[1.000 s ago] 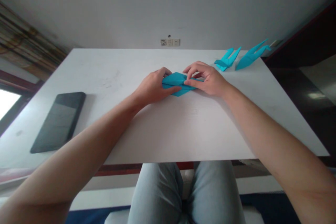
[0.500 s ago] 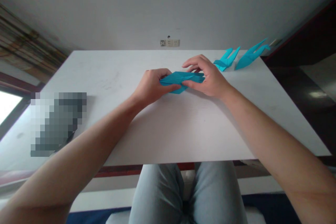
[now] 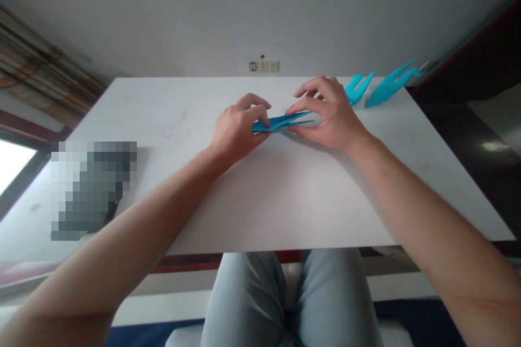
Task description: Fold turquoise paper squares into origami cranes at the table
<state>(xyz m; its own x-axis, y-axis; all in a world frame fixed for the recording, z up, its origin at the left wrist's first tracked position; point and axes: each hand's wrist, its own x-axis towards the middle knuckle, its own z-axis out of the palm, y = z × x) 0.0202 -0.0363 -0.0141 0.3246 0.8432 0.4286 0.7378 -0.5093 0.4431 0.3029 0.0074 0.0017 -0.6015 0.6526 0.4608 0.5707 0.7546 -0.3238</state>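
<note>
A folded blue paper piece (image 3: 280,122) is held just above the white table (image 3: 285,195), seen nearly edge-on as a thin sliver. My left hand (image 3: 238,130) pinches its left end with thumb and fingers. My right hand (image 3: 331,114) pinches its right end between thumb and forefinger, the other fingers curled above.
Two finished blue folded paper figures (image 3: 358,88) (image 3: 388,87) lie at the table's far right corner, one partly behind my right hand. A dark flat device (image 3: 93,187), blurred out, lies on the left. A wall socket (image 3: 263,65) is behind the table. My knees show below the near edge.
The blue paper has been lifted off the table and turned from lying flat to edge-on. Both hands rose slightly, and the right hand moved further back.
</note>
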